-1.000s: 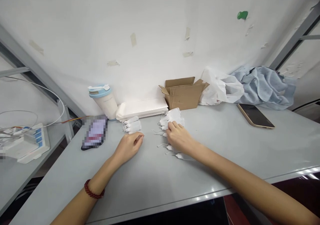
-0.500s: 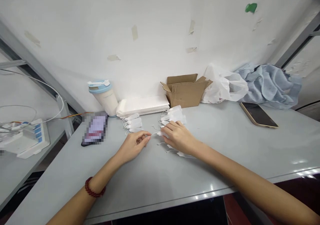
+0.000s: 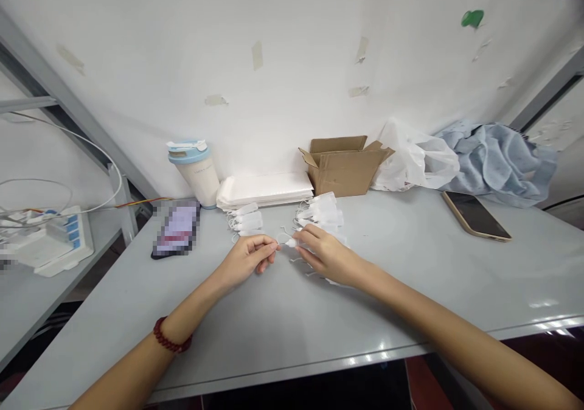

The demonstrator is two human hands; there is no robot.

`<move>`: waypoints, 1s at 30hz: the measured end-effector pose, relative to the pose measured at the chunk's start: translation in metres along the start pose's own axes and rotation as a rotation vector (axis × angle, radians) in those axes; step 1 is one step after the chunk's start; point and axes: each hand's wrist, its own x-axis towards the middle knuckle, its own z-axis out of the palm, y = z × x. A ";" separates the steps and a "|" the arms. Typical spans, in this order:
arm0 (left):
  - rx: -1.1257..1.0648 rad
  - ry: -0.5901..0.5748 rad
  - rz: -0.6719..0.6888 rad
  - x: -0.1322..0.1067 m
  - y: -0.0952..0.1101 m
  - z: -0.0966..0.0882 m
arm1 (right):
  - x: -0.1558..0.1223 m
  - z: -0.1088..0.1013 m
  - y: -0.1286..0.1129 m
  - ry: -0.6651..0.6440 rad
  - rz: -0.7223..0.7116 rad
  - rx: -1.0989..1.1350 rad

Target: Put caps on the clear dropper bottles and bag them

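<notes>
My left hand (image 3: 250,258) is closed, thumb and fingertips pinched at the end of a thin white cord (image 3: 281,236). The cord runs to the white nozzle of a small squeeze bottle (image 3: 290,243). My right hand (image 3: 329,253) grips that bottle's body from above, hiding most of it. More small translucent bottles (image 3: 327,206) with cord loops lie in a row behind and beneath my right hand. To the left, behind my left hand, is a smaller group of the same bottles (image 3: 249,219).
Along the wall stand a blue-lidded cup (image 3: 197,176), a stack of white envelopes (image 3: 267,190), an open cardboard box (image 3: 344,173), a white plastic bag (image 3: 406,160) and a blue cloth (image 3: 497,160). Phones lie at left (image 3: 177,229) and right (image 3: 477,215). A power strip (image 3: 64,246) sits far left.
My left fingers have closed into a pinch on the cord, which now arches between my hands. More of the nozzle shows at my right fingertips. The whole view has shifted slightly.
</notes>
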 end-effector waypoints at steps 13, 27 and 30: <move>-0.023 -0.010 -0.017 0.002 -0.003 0.001 | 0.000 0.001 -0.002 0.006 -0.014 -0.003; 0.011 -0.027 0.002 0.000 -0.002 0.001 | 0.000 -0.003 -0.007 -0.029 0.008 -0.013; -0.003 -0.033 0.013 0.000 -0.004 0.001 | -0.002 0.000 -0.007 -0.045 0.012 0.002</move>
